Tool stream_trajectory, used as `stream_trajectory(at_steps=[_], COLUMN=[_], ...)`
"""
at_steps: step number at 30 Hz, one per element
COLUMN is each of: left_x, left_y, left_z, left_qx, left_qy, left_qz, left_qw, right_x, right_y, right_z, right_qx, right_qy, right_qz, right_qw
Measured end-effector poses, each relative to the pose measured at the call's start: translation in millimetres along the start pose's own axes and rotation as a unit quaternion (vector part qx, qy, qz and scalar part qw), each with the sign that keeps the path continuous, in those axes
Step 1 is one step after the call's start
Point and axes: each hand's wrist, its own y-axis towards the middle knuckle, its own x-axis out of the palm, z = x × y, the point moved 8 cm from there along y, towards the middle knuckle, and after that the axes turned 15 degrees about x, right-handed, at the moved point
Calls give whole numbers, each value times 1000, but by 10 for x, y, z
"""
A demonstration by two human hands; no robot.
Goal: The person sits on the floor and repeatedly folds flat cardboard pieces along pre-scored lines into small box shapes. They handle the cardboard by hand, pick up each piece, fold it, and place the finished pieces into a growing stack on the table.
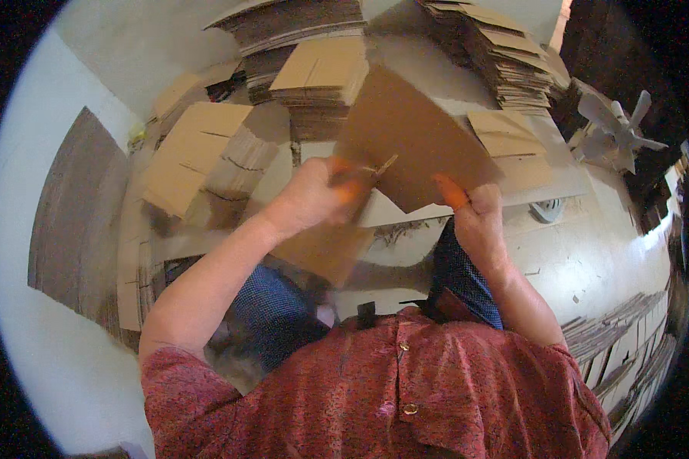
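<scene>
sheet (417, 138): brown cardboard, held up at a tilt ahead of the chest, between the two hands, one corner pointing down. remainder listed by size. at left: pale wall (27, 206), with upright grey-brown stack (80, 222) just beside. at upper right: tall, uneven pile (517, 73) of cardboard. beyond sheet, to its left: tan block (321, 65) of layered boards. at right, near pile: fan (620, 134) with pale blades. below left hand (318, 195): loose piece (329, 256), tan, blurred. right hand (481, 210): pinching sheet at lower right edge. left hand: blurred, fingers curled near sheet's left edge; whether pinching sheet or only strip (388, 164), cannot tell. on digits of both: orange covers (453, 191). strip: thin, pale, at left fingertips, before sheet's face.
</scene>
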Motion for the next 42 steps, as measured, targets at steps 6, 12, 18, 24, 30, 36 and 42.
stream_trajectory(at_steps=[6,12,18,24,30,36,42], left_x=[60,158,200,113,-601,-932,-1152], left_y=[242,310,475,596,839,1420,1633], left_z=[42,71,-107,-103,-183,-440,-582], left_qx=[109,39,115,79,221,229,188], left_qy=[-29,-75,-170,-193,76,500,436], left_qz=[44,6,42,41,212,181,99], left_qw=[993,996,978,977,949,815,874], right_x=[-147,-109,-97,47,-436,-419,-580], right_y=[47,168,212,285,706,931,1101], right_z=[296,316,172,671,831,1177,1075], right_qx=[17,66,38,32,58,79,80], right_qy=[-102,-110,-237,-255,-229,-252,-257], right_qz=[21,-27,9,-18,93,62,109], right_qw=[994,991,971,966,967,962,957])
